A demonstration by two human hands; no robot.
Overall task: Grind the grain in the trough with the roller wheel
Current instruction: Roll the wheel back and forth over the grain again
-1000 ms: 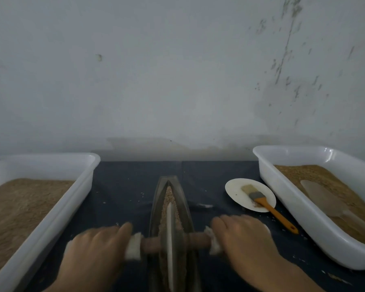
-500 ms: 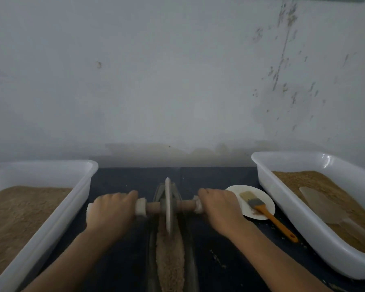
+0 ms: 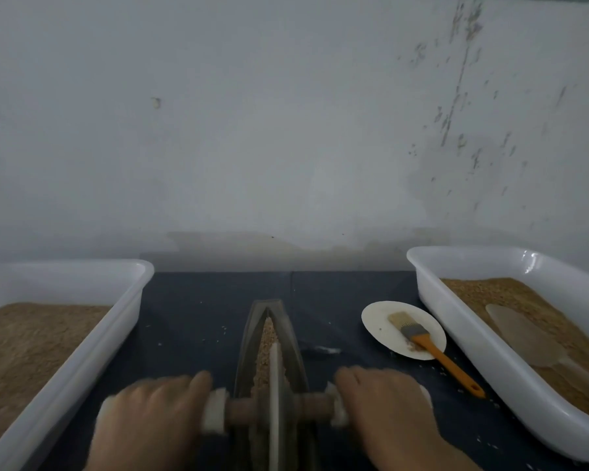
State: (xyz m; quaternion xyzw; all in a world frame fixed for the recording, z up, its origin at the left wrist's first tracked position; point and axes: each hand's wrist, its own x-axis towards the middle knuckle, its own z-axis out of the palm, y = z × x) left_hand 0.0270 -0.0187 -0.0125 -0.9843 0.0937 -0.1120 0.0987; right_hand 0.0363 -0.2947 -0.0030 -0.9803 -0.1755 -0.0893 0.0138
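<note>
A narrow boat-shaped metal trough (image 3: 249, 334) lies lengthwise on the dark table in front of me, with coarse brown grain (image 3: 265, 338) showing in its far half. The thin roller wheel (image 3: 274, 402) stands upright in the trough's near part on a wooden axle with white-wrapped ends. My left hand (image 3: 150, 423) is closed over the axle's left grip. My right hand (image 3: 388, 413) is closed over the right grip. The grain under and behind the wheel is hidden.
A white tub (image 3: 92, 338) of brown grain stands at the left. Another white tub (image 3: 470, 334) at the right holds grain and a pale scoop (image 3: 521, 334). A small white plate (image 3: 378, 321) with an orange-handled brush (image 3: 432, 348) lies between trough and right tub. A grey wall rises behind.
Both hands have pulled the wheel back toward me from the trough's far end to its near part, uncovering the grain at the far end.
</note>
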